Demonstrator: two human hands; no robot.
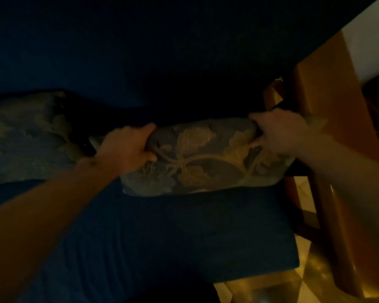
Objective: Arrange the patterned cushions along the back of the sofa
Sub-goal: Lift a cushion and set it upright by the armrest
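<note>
Against the sofa back [162,62], both hands grip the leaf-patterned cushion's [206,158] top edge.

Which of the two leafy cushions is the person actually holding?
The right-hand cushion, by the wooden armrest: left hand and right hand grip its top corners. The other cushion lies untouched.

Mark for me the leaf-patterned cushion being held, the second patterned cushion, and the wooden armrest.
Held leaf-patterned cushion [202,159], head view, centre of its front face.
Second patterned cushion [24,136], head view, middle of its visible face at far left.
Glossy wooden armrest [328,88], head view, its flat top surface.
</note>
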